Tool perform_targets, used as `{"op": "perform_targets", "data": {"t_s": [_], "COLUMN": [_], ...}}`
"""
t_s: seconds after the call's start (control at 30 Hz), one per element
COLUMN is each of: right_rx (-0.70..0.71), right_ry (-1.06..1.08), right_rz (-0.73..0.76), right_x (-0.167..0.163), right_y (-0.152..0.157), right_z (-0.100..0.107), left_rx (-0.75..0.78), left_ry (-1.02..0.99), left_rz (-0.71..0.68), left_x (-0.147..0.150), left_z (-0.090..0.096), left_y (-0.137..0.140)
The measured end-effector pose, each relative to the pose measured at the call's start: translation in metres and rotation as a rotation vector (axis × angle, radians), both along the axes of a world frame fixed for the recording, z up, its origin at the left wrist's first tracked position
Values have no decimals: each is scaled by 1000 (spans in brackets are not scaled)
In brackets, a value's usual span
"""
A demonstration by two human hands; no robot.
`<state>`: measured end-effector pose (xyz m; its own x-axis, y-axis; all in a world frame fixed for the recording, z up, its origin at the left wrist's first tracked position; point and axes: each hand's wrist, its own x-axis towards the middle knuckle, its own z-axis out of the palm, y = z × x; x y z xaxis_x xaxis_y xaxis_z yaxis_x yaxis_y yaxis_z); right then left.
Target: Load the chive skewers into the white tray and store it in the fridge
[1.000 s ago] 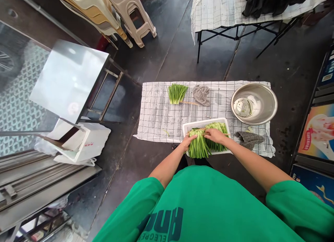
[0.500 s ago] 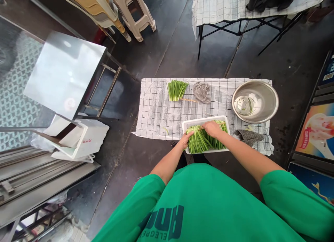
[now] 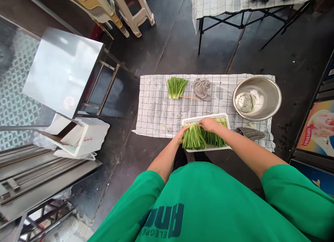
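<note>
A white plastic tray (image 3: 206,115) holds green chives (image 3: 193,137) threaded side by side on thin wooden skewers. My right hand (image 3: 208,125) is over the tray, its fingers closed round the skewer at the right end of the nearest row of chives. At the left end of that row, my left hand (image 3: 182,134) grips the chives with the thumb toward the top; its other fingers are partly hidden. Another bunch of chives (image 3: 176,87) on a skewer (image 3: 190,97) lies farther back on the table, beside a crumpled grey-brown cloth (image 3: 202,88).
A checked white cloth under plastic covers the low table (image 3: 156,109). At right stand a steel pot (image 3: 271,99) with a few green scraps inside and a dark rag (image 3: 250,133). A metal-topped table (image 3: 62,68), a white foam box (image 3: 91,137) and stacked stools (image 3: 133,12) surround it.
My left hand has shifted slightly left and up along the end of the row. The chives in it now hang straighter over the tray. My right hand keeps its grip.
</note>
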<state>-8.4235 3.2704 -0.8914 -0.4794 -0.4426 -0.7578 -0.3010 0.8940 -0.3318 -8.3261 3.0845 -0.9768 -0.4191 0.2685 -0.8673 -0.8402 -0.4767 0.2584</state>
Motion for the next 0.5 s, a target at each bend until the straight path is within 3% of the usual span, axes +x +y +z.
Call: {"op": "perform_targets", "data": {"t_s": [0.1, 0.23, 0.3, 0.4, 0.5], "right_rx": [-52, -315, -417, -506, -560], "right_ry": [-210, -815, -976, -902, -657], "right_rz": [-62, -410, -534, -552, -427], "right_x": [-1, -4, -8, -19, -32], "right_y": [11, 40, 52, 63, 66], "right_z": [6, 11, 15, 26, 40], "left_rx": [-6, -51, -109, -250, -480], "left_ry": [13, 207, 401, 804, 1233], "left_rz": [-113, -177, -232, -377, -516], "left_x": [-2, -15, -28, -50, -63], "left_z": [18, 49, 63, 81, 93], "left_y": [-11, -12, -10, -8, -9]}}
